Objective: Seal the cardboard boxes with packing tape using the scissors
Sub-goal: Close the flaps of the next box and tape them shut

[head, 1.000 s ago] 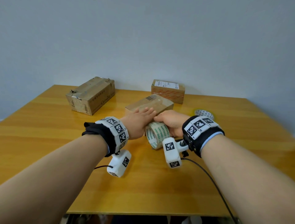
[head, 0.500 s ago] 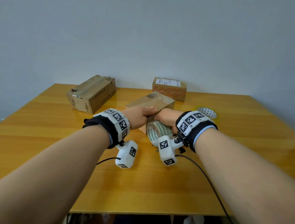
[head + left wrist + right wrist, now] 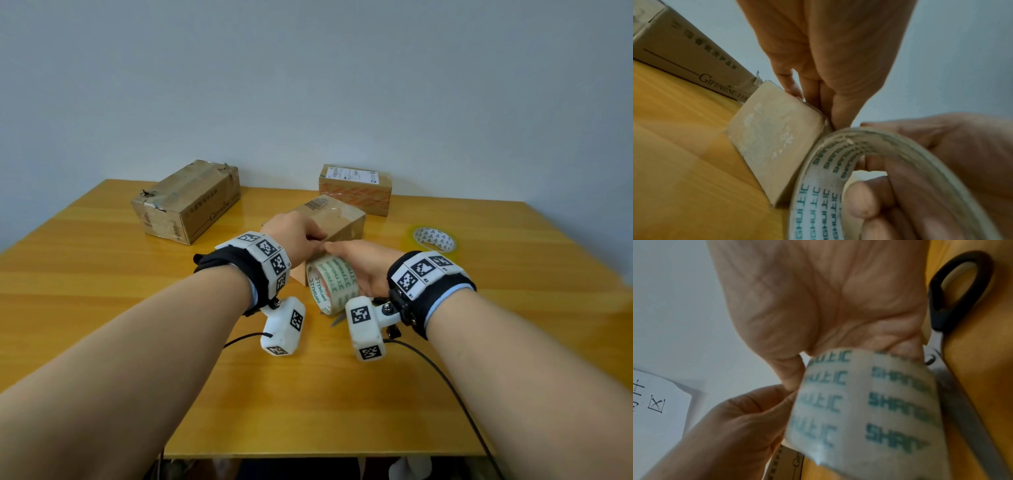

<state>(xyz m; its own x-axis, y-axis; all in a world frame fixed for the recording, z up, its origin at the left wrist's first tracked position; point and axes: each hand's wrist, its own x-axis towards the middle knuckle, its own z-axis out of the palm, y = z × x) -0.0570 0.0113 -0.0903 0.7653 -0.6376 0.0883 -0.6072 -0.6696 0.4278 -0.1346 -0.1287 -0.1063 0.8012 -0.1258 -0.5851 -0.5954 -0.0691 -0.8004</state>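
A small brown cardboard box (image 3: 329, 219) sits mid-table, its taped near side (image 3: 772, 138) facing me. My left hand (image 3: 317, 238) is at the box's near top edge, thumb and fingers pinching the tape end there. My right hand (image 3: 356, 260) grips the clear tape roll (image 3: 330, 281) with green print, thumb through its core (image 3: 865, 203), held upright against the box's near side. The scissors (image 3: 953, 293), black-handled, lie on the table under my right wrist; only their tip (image 3: 337, 320) shows in the head view.
A larger worn box (image 3: 188, 202) stands at the back left of the wooden table (image 3: 102, 291). A labelled box (image 3: 356, 188) stands at the back centre, near the wall. A second tape roll (image 3: 433, 238) lies flat to the right.
My left hand lay flat on the box top; its fingers have now curled at the near top edge. My right hand has kept hold of the roll beside it.
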